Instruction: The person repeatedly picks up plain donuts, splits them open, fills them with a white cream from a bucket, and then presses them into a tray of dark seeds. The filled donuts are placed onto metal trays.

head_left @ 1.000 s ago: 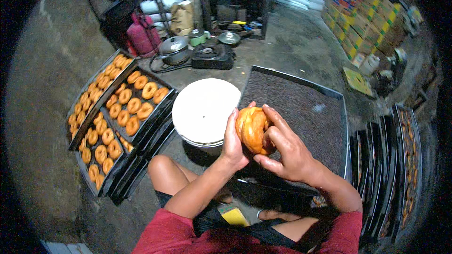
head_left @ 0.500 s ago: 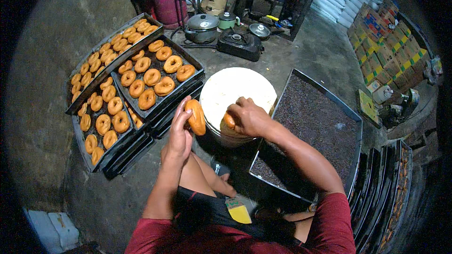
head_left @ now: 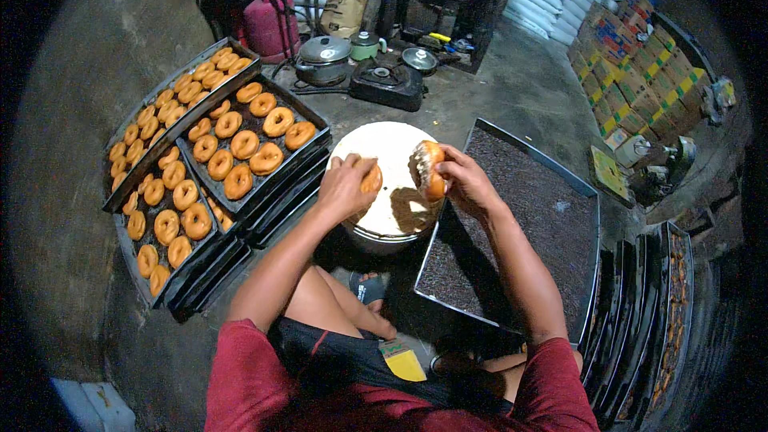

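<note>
In front of me stands a round bucket (head_left: 382, 238) filled nearly to the rim with a pale cream (head_left: 384, 140). My left hand (head_left: 344, 190) is closed round a brown doughnut (head_left: 371, 179) at the left part of the cream; whether the doughnut touches the cream I cannot tell. Above the bucket's right side, my right hand (head_left: 470, 182) grips a second doughnut (head_left: 434, 170), held on edge. White cream coats its left-facing side, and its shadow falls on the cream below.
Trays of plain doughnuts (head_left: 245, 144) are stacked on the left. A big metal tray (head_left: 532, 216) of dark brown sprinkles lies right of the bucket, with upright filled trays (head_left: 632, 320) beyond. Behind are a black stove (head_left: 387, 84), a lidded pot (head_left: 324, 60) and a pink gas cylinder (head_left: 270, 24).
My right hand has lifted its doughnut from the cream and moved right; cream now shows on it. My left hand has brought its doughnut right, over the bucket. The view has shifted slightly.
</note>
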{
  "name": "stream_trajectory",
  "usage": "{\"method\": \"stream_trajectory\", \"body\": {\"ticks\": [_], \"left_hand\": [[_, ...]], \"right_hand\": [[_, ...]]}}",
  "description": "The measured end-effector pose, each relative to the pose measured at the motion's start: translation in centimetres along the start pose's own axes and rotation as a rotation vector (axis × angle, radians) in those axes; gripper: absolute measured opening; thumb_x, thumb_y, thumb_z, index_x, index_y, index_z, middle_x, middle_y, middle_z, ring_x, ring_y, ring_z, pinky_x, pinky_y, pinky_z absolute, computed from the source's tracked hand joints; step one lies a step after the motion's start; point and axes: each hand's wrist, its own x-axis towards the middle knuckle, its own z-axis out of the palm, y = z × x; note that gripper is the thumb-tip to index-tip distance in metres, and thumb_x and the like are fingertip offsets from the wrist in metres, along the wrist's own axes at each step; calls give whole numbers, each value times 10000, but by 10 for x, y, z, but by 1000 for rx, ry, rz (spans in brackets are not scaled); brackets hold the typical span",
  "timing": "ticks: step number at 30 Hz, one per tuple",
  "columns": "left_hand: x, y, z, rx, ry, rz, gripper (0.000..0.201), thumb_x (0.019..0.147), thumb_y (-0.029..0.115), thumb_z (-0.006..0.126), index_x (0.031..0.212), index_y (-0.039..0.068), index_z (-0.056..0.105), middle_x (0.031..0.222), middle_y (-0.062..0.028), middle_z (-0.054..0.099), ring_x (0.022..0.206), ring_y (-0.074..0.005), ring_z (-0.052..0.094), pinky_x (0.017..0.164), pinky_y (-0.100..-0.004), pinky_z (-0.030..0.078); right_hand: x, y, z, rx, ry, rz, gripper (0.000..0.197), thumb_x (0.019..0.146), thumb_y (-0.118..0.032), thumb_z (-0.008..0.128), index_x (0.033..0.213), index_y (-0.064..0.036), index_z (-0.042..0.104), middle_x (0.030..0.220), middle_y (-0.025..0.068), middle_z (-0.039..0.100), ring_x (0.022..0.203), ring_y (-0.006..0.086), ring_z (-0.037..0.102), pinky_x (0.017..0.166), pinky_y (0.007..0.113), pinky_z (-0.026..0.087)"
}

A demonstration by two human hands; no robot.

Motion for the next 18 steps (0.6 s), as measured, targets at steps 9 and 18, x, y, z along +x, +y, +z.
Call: {"method": "stream_trajectory", "body": {"ticks": [9,18], "left_hand": [[4,44,-23,-1165,-208,-356,589,860,354,715,1388,170,534,1229,-97,624,1121,-236,588,849,-371,521],[-40,158,-17,-1885,-202,-122,550,1020,294,534,1478,27,386,1409,-110,515,1287,-221,520,1096,-377,417]], "right_hand": [[-86,-28,-33,-201,215,-275,535,855,-171,643,1365,-61,529,1233,97,636,1138,191,606,919,320,520],[-150,-27,27,-779,467,-859,553,734,-114,703,1279,-74,623,1394,240,498,1267,414,520,1086,452,417]]}}
